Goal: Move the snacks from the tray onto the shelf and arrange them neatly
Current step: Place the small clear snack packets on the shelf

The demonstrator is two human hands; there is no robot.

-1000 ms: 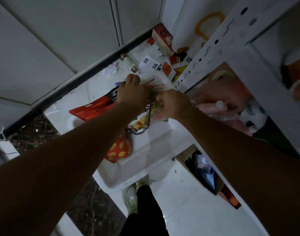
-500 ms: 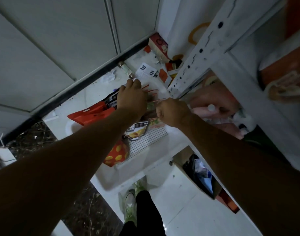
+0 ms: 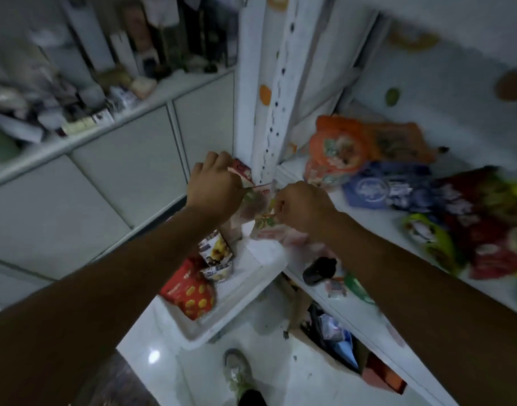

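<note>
My left hand (image 3: pixel 214 187) and my right hand (image 3: pixel 304 208) both grip a snack packet (image 3: pixel 258 206) with green and pink print, held up between them in front of the white shelf post (image 3: pixel 276 92). Below them the white tray (image 3: pixel 245 300) holds a red bag with yellow dots (image 3: pixel 191 291) and small yellow-printed packets (image 3: pixel 216 254). To the right, the white shelf (image 3: pixel 365 218) carries an orange bag (image 3: pixel 336 150), a blue packet (image 3: pixel 380 187) and red and green bags (image 3: pixel 486 230), all blurred.
A black object (image 3: pixel 320 269) lies at the shelf's front edge. A lower shelf holds bags and a red box (image 3: pixel 383 376). Grey cabinet doors (image 3: pixel 105 177) stand on the left under a cluttered counter. My shoe (image 3: pixel 236 370) is on the white floor.
Both hands have lifted the packet up out of the tray to shelf height. My head has tilted up, so the upper shelf and the counter have come into view.
</note>
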